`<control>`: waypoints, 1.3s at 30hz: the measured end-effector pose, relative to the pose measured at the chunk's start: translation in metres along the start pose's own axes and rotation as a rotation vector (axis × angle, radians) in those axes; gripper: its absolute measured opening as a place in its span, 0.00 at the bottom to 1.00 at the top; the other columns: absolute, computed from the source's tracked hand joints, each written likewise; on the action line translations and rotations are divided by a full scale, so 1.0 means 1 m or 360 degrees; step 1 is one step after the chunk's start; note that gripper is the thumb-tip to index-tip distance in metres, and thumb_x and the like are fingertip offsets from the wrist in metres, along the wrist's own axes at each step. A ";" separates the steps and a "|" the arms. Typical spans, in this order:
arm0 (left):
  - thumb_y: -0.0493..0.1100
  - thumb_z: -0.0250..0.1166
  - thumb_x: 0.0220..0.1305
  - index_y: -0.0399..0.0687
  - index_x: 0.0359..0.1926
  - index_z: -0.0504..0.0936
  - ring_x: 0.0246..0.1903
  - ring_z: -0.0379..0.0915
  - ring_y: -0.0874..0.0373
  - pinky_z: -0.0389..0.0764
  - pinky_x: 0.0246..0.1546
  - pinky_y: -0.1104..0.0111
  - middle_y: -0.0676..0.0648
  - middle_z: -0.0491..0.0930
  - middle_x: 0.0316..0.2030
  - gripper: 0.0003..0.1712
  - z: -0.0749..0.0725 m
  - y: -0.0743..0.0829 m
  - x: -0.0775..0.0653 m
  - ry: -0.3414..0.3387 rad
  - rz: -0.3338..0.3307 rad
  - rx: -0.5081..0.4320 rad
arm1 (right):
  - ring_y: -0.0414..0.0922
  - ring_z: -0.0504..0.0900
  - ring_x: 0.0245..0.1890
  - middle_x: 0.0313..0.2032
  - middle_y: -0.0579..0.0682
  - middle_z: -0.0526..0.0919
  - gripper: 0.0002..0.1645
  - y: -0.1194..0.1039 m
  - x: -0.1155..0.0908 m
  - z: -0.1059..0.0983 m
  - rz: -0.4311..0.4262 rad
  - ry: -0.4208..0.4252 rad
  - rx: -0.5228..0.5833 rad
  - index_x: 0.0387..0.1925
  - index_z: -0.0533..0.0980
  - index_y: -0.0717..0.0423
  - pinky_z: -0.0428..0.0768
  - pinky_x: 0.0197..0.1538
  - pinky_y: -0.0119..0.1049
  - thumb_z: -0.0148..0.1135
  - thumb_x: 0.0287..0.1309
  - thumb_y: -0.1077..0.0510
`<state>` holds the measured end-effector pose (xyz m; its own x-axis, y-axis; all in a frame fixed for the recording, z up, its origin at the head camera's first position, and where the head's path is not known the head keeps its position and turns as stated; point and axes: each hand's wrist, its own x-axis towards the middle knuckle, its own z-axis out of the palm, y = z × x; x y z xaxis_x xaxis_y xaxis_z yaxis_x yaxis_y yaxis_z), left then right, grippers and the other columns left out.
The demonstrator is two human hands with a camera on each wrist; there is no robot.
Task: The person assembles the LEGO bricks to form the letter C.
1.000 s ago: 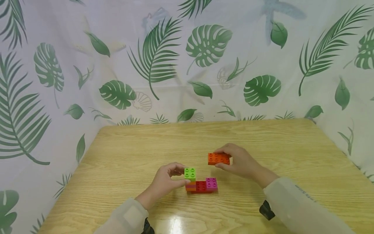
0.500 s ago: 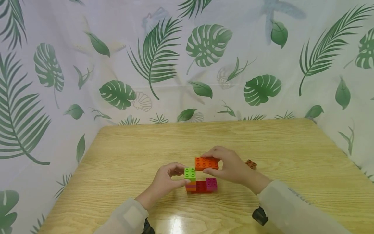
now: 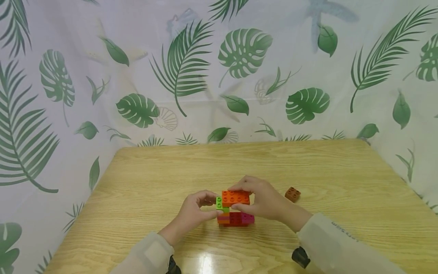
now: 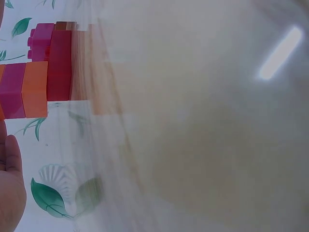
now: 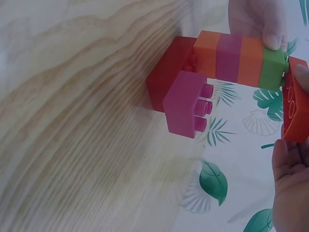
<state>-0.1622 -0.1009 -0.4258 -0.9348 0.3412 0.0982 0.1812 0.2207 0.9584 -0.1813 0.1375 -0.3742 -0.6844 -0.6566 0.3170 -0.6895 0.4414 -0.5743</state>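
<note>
My left hand (image 3: pixel 193 214) pinches the light green brick (image 5: pixel 272 67) at the top of a small tower. Below the green lie orange (image 5: pixel 250 60), purple (image 5: pixel 229 57) and orange bricks, on one end of a long red brick (image 5: pixel 169 72). A pink brick (image 5: pixel 184 102) sits on the red one's other end. My right hand (image 3: pixel 270 198) grips an eight-stud orange brick (image 3: pixel 236 198) by its long sides, over the tower. In the right wrist view its hollow underside faces the green studs at a slight tilt; whether they touch I cannot tell.
A small brown four-stud brick (image 3: pixel 292 194) lies on the wooden table (image 3: pixel 164 171), right of and behind my right hand. A leaf-patterned cloth (image 3: pixel 191 114) hangs behind the table. Dark straps show at both wrists.
My right hand has carried the orange brick leftward and toward me, until it overlaps the green brick. The brown brick has come out from behind the right arm. My left hand stays put.
</note>
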 end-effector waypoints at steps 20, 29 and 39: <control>0.42 0.73 0.53 0.47 0.44 0.82 0.45 0.75 0.54 0.74 0.51 0.57 0.52 0.81 0.42 0.17 0.001 0.002 -0.001 0.0016 0.0004 0.0029 | 0.42 0.70 0.25 0.29 0.38 0.73 0.23 -0.012 0.008 -0.009 0.0140 -0.0116 -0.0161 0.45 0.84 0.53 0.71 0.26 0.29 0.76 0.45 0.51; 0.42 0.74 0.52 0.47 0.44 0.82 0.45 0.75 0.55 0.74 0.52 0.57 0.53 0.81 0.41 0.16 0.001 0.002 0.000 0.0023 -0.0004 0.0055 | 0.41 0.69 0.25 0.28 0.37 0.73 0.24 -0.010 0.012 -0.012 0.0135 -0.0175 -0.0152 0.45 0.84 0.53 0.72 0.26 0.29 0.77 0.45 0.50; 0.35 0.73 0.53 0.41 0.44 0.82 0.45 0.75 0.51 0.75 0.51 0.55 0.47 0.81 0.41 0.16 0.002 0.009 -0.002 0.0037 0.0008 0.0057 | 0.37 0.67 0.25 0.27 0.37 0.72 0.25 -0.016 0.012 -0.012 0.0196 -0.0212 -0.0241 0.46 0.84 0.53 0.71 0.27 0.29 0.77 0.44 0.49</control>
<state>-0.1579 -0.0975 -0.4179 -0.9407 0.3209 0.1099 0.1966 0.2517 0.9476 -0.1817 0.1297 -0.3522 -0.7353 -0.6623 0.1435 -0.6371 0.6034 -0.4797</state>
